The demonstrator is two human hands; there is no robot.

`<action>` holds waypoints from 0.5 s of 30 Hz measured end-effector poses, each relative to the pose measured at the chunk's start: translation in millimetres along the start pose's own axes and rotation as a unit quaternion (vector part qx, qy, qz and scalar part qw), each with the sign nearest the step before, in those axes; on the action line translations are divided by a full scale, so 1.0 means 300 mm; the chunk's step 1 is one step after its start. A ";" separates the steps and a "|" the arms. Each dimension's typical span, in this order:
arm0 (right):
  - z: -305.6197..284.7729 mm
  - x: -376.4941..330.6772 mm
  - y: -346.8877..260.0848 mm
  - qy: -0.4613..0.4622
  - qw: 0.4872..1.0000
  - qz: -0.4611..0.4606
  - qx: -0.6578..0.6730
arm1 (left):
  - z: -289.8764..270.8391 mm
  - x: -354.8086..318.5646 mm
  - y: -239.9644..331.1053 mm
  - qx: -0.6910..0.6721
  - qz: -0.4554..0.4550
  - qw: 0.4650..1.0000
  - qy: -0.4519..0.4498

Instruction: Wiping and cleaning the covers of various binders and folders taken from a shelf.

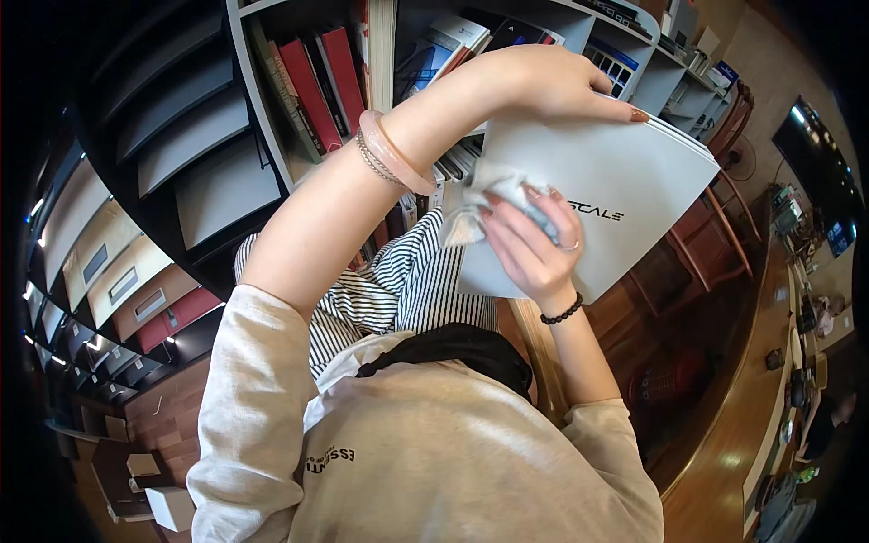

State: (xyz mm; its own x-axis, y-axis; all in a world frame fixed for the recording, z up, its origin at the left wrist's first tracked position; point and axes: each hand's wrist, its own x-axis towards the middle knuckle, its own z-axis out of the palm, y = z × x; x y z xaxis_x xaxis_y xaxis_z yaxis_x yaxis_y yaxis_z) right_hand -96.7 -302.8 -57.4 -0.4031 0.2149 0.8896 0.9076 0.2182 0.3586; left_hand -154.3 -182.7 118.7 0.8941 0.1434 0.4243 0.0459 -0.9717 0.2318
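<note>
My left hand (559, 80) reaches across the top of a large white catalogue-like book (647, 163) with dark lettering on its cover. Its thumb lies on the upper edge of the cover, and the other fingers are mostly hidden behind the book. The book is held up at a tilt in front of my knees. Against its cover, my right hand (539, 244) presses a crumpled pale cloth (493, 185), fingers bent over it. Part of the cloth hangs past the book's left side.
A grey bookcase (244, 86) with red, black and white books (303, 81) stands ahead. To the left is a black rack (222, 185) with slanted shelves. Reddish wooden chairs (701, 244) and a long wooden counter (724, 407) are on the right, near a wall-mounted screen (819, 172).
</note>
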 end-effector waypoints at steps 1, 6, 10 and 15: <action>-0.005 0.036 0.019 0.026 0.999 0.021 -0.018 | 0.005 0.007 -0.003 0.005 0.008 1.000 0.005; -0.008 0.061 0.038 0.080 0.992 0.072 -0.061 | 0.010 0.002 -0.004 0.022 0.003 1.000 0.011; 0.004 -0.079 -0.032 -0.011 1.000 0.019 -0.005 | -0.012 -0.021 0.010 -0.012 0.001 1.000 -0.002; 0.009 -0.127 -0.022 -0.056 0.998 -0.037 0.002 | 0.007 -0.003 0.013 -0.007 0.012 1.000 0.016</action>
State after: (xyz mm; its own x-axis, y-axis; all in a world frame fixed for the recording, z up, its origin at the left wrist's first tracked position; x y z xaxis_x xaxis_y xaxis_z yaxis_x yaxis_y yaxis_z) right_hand -87.5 -309.8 -94.4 -0.4804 0.3025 0.8232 0.8741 0.2423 0.4210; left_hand -154.0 -187.0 117.3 0.8803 0.1263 0.4573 0.0183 -0.9722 0.2334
